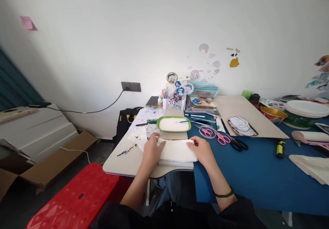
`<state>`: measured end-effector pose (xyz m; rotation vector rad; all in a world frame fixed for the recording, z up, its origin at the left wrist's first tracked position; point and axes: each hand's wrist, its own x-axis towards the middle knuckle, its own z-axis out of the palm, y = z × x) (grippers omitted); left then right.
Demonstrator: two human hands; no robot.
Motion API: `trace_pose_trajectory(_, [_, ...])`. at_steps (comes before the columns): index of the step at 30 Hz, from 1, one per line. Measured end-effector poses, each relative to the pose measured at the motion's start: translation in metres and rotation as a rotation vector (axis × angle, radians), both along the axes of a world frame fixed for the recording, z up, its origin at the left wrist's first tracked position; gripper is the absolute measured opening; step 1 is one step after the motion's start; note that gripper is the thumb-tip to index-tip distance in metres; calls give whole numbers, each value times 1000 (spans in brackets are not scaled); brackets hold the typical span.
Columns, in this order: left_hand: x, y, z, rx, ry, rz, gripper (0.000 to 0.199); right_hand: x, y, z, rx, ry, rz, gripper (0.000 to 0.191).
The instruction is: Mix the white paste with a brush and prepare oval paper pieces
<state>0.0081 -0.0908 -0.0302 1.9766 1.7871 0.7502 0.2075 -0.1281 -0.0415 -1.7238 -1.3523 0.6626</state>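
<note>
A folded white tissue (177,150) lies at the front of the white table, over another white layer. My left hand (153,148) grips its left edge, thumb on top and the other fingers partly hidden behind. At its upper right corner, my right hand (200,149) pinches the tissue between thumb and fingers. Just beyond stands a green-rimmed dish (173,124) with a white inside, and a thin blue brush (187,121) rests across its right side. Left of my left hand are scraps of white paper (138,139) and a thin dark twisted strip (127,151).
To the right, pink-handled scissors (223,138) and black-handled scissors (239,144) lie near a blue mat (231,174). Farther right are a yellow-and-black cutter (280,149), a gold bowl (273,115) and a white-lidded tub (305,110). A red stool (77,194) stands at lower left.
</note>
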Motion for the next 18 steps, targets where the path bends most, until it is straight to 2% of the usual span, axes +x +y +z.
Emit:
trace_pose_trajectory(6, [3, -5, -4, 81, 80, 39, 23, -6, 2, -6, 10, -178, -32, 22])
trace_pose_trajectory(10, [4, -8, -4, 160, 164, 50, 24, -11, -4, 2, 53, -321, -70, 28])
trace_pose_trajectory(12, [4, -13, -1, 224, 216, 29, 27, -17, -14, 7, 131, -444, -103, 31])
trace_pose_trajectory(14, [4, -22, 3, 299, 262, -55, 30, -26, -26, 9, 253, -592, -83, 31])
trace_pose_trajectory(16, [6, -30, 4, 362, 291, -214, 34, -37, -38, 5, 347, -706, 11, 34])
trace_pose_trajectory(18, [7, -37, 1, 414, 331, -400, 38, -45, -47, -4, 340, -758, 111, 40])
